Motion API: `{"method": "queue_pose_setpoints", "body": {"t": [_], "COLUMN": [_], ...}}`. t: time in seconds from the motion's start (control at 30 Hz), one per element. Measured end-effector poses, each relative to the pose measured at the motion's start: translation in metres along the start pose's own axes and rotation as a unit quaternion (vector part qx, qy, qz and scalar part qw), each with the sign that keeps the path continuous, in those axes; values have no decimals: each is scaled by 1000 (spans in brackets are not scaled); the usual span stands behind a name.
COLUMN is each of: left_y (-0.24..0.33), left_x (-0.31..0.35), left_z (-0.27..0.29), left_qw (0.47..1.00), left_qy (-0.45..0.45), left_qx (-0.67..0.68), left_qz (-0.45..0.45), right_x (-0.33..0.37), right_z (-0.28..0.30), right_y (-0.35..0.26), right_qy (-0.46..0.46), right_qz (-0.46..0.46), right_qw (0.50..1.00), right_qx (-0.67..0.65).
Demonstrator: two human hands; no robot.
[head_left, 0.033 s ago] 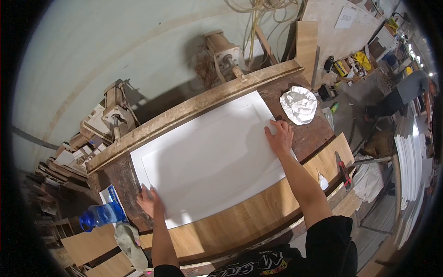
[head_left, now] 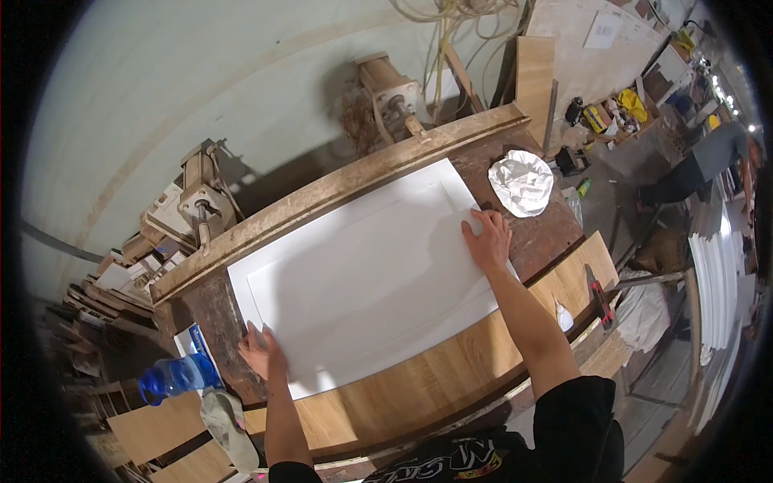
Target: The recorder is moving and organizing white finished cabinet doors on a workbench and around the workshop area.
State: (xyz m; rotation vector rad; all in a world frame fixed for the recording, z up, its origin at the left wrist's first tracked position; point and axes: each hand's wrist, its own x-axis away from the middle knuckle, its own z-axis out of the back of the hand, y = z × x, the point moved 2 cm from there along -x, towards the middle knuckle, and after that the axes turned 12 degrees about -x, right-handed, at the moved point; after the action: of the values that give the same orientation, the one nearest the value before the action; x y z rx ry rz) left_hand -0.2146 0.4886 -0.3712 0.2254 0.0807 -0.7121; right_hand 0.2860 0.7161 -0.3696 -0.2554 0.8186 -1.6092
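- The white panel, with a shallow raised border, lies flat on the dark workbench, its far long edge along the worn wooden rail.
- The left hand touches the panel's left short edge toward the near corner, thumb slightly apart from the bent fingers; I cannot tell whether they pinch it.
- The right hand is at the right short edge, thumb parted from the curved fingers, which sit close together; their undersides are hidden, so a pinch cannot be confirmed.
- A wood-grain board runs along the panel's near side.
- On its right part are a white squeeze bottle and a red-and-black utility knife.
- Crumpled white fabric, perhaps a cap, sits on the bench beyond the right hand.
- A blue translucent bottle lies left of the left hand.
- Two piston clamps stand behind the rail.
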Motion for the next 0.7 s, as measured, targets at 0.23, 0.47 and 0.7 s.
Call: {"method": "queue_pose_setpoints", "body": {"t": [0.23,0.47,0.7], "left_y": [-1,0,4], "left_x": [1,2,1], "left_z": [-1,2,7], "left_qw": [1000,1000,1000], "left_qy": [-1,-10,-15], "left_qx": [-13,-4,3], "left_qz": [8,18,21], "right_x": [1,-1,-1], "right_z": [1,-2,-3], "right_y": [-4,-4,-2], "right_qy": [-5,-11,-16], "right_qz": [-5,-9,-10], "right_qw": [1000,1000,1000], "right_qx": [-11,15,8]}}
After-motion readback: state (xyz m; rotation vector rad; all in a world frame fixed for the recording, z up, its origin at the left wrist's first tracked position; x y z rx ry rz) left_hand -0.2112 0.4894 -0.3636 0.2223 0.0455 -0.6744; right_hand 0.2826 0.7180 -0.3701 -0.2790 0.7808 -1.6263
